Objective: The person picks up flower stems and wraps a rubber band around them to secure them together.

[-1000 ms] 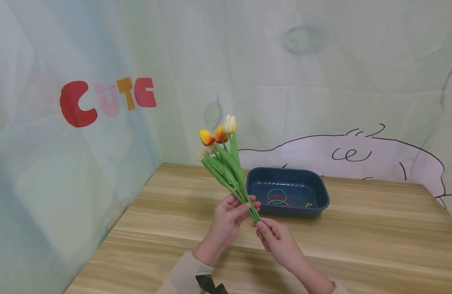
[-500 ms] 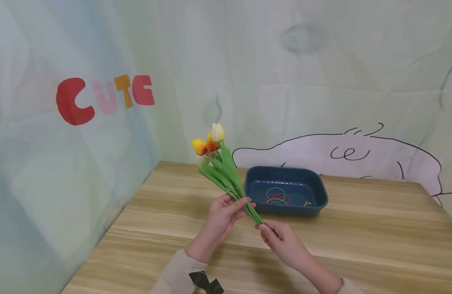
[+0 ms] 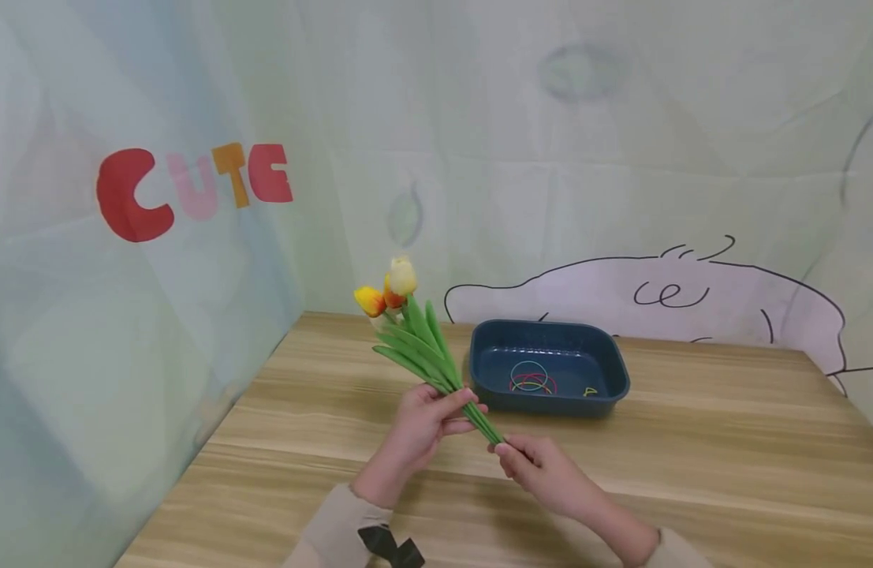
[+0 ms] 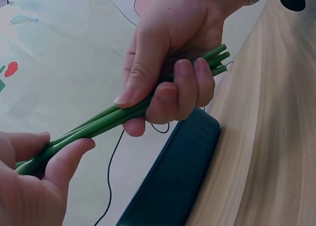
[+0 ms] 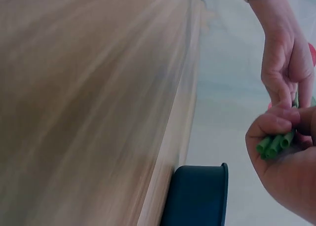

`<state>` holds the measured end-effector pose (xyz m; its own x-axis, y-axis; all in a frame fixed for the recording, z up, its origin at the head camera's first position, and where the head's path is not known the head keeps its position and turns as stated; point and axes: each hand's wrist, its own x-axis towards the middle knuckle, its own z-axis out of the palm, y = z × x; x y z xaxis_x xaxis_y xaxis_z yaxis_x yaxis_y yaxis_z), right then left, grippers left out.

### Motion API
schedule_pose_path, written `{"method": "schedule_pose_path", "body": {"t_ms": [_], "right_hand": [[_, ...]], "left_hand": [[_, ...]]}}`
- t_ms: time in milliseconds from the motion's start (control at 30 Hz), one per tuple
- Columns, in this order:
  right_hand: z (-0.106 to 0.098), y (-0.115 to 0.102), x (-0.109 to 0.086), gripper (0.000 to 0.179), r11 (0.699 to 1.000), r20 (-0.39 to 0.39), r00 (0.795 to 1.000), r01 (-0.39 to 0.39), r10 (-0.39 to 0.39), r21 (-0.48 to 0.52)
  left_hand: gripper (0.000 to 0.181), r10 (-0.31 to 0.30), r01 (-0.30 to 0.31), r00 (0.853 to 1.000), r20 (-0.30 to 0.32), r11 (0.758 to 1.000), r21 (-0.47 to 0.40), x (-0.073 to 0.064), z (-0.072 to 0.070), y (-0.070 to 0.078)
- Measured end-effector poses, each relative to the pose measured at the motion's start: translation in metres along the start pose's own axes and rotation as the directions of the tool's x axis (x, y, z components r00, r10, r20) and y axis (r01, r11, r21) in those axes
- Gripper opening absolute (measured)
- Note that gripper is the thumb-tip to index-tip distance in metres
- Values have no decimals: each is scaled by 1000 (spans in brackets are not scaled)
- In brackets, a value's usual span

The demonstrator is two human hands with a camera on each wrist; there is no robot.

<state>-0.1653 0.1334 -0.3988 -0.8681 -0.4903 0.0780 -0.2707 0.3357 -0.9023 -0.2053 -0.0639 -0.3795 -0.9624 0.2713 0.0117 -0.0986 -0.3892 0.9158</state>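
Observation:
A bunch of tulips (image 3: 425, 359), with white and yellow-orange blooms and green leaves, tilts to the upper left above the table. My left hand (image 3: 416, 422) holds the stems just below the leaves, thumb across the front. Lower down, my right hand (image 3: 542, 473) grips the stems near their cut ends. In the left wrist view the green stems (image 4: 98, 124) run through both hands, and their ends stick out past the right hand's fingers. The right wrist view shows the stem ends (image 5: 274, 146) gathered in the right fist; the blooms are mostly hidden there.
A dark blue rectangular basin (image 3: 550, 405) stands on the wooden table (image 3: 720, 450) just beyond the hands. Inside lie several coloured rubber bands (image 3: 532, 380) and a small twisted yellow band (image 3: 590, 391). Printed cloth (image 3: 379, 95) hangs behind and along the left.
The tulip blooms have moved down and to the left as the bunch tilts further. Both hands have lowered slightly and keep hold of the stems. The view has shifted a little.

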Motion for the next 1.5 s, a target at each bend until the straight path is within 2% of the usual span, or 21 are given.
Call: {"method": "schedule_pose_path", "body": {"t_ms": [133, 233, 400, 500, 600, 733, 867, 1000, 1067, 1267, 1500], "right_hand": [[-5, 1, 3, 28, 999, 62, 998, -19, 16, 39], [-10, -1, 5, 28, 999, 104, 995, -1, -5, 53], [-20, -6, 13, 25, 998, 160, 986, 34, -41, 45], [-28, -10, 19, 27, 999, 185, 982, 48, -45, -11], [-41, -15, 26, 32, 992, 192, 981, 55, -33, -110], [-63, -18, 39, 37, 977, 144, 989, 51, -21, -207], [-85, -14, 56, 39, 969, 21, 999, 36, -32, -243], [-97, -3, 73, 39, 963, -108, 994, -6, -23, -269], [-99, 4, 80, 39, 962, -148, 989, -28, -14, -273], [-97, 27, 97, 35, 960, -197, 980, -93, 41, -265], [-95, 52, 107, 30, 949, -150, 973, -206, 173, -240]], "left_hand": [[13, 18, -18, 999, 39, 1000, -2, 0, -2, 1], [15, 34, -34, 998, 51, 999, 4, 1, -3, 2], [15, 76, -76, 997, 12, 997, 2, 1, -2, 4], [17, 123, -123, 992, -19, 992, -7, 2, -2, 6], [21, 174, -175, 984, -39, 984, -21, 2, -2, 9], [25, 210, -212, 976, -62, 976, -40, 2, -4, 13], [26, 209, -213, 975, -77, 976, -49, 2, -7, 16], [25, 202, -207, 975, -92, 977, -51, 2, -7, 18], [25, 196, -203, 975, -104, 978, -53, 2, -7, 18], [26, 180, -189, 975, -132, 980, -63, 1, -7, 18], [26, 172, -183, 976, -136, 981, -68, -1, -7, 17]]}}
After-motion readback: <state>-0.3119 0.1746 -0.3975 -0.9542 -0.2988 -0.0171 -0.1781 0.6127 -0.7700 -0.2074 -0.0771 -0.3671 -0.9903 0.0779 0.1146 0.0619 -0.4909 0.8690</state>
